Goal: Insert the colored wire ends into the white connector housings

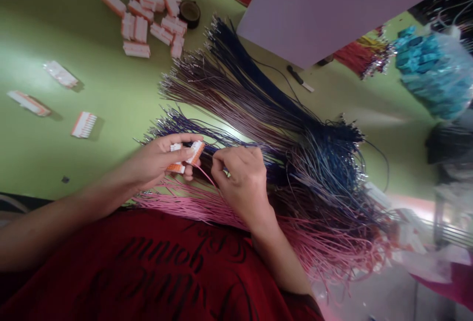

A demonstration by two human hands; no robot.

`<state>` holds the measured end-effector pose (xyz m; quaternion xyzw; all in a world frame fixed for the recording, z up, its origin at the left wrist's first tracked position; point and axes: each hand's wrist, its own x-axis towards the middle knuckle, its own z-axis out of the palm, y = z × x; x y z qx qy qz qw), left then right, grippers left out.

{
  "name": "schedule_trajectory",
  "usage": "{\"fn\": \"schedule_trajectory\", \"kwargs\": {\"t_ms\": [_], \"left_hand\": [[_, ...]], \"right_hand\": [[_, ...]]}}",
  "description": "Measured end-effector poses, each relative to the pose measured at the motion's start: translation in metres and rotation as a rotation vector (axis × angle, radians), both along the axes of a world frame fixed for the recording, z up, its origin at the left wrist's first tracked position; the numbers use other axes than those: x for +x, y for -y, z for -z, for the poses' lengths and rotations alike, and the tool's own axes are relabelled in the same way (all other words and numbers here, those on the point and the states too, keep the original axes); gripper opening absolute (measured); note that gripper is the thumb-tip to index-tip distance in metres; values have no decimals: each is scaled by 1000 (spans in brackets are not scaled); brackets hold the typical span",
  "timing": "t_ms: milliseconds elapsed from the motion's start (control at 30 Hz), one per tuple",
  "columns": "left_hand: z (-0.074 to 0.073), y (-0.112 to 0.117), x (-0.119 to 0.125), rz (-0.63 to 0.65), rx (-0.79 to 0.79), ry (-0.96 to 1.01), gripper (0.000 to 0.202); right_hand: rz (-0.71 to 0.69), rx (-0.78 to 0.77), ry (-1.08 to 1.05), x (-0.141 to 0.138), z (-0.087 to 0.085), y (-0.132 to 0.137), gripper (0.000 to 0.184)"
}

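Two white-and-orange connector housings (pixel 194 152) are gripped in my left hand (pixel 157 159), one under the thumb and the other closer to the palm. A single pink wire (pixel 206 174) leaves the thumb-side housing and runs to the underside of my right hand (pixel 242 178). That hand is closed just right of the housings, with thumb and forefinger curled together; what lies between the fingertips is hidden. Below both hands spreads a bundle of pink wires (pixel 195 205). Dark blue-purple wires (pixel 218 136) lie behind them.
Loose connector housings (pixel 84 124) lie at left, with a pile of them (pixel 140 27) and a tape roll (pixel 189 13) farther back. Brown wires (pixel 229 106) and navy wires (pixel 266 82) stretch across the green table (pixel 33 158). A small knife (pixel 300 78) and bagged turquoise parts (pixel 436 74) are to the right.
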<state>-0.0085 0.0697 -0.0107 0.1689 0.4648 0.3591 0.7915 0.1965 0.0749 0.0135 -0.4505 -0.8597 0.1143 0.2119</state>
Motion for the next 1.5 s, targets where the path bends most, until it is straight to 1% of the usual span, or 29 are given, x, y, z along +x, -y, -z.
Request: {"fn": "schedule_trajectory", "kwargs": {"t_ms": [267,367,533,767,900,1067,1167,1333,1400,1500], "left_hand": [[1,1,-1,28,25,-61,57],[0,2,0,31,36,-69,58],[0,2,0,47,32,-68,61],[3,1,-4,69,22,-122,66],[2,3,-2,63,29,-129,66],[6,7,1,60,35,-188,67],[6,7,1,64,55,-182,68],[6,6,0,68,63,-161,69],[7,6,0,74,58,-169,70],[8,7,-1,105,65,-182,67]], "right_hand": [[-14,4,40,0,-2,2,27],[-13,-22,75,1,-2,3,27],[-28,-1,26,-1,-2,2,30],[-15,17,-107,-4,14,-1,30],[-9,20,-158,-4,22,0,28],[-17,-39,-197,-8,34,5,25],[-14,-85,-206,-10,38,7,22],[93,-114,-274,-11,32,10,22],[99,-91,-296,-11,30,10,21],[103,-82,-282,-10,32,11,20]]}}
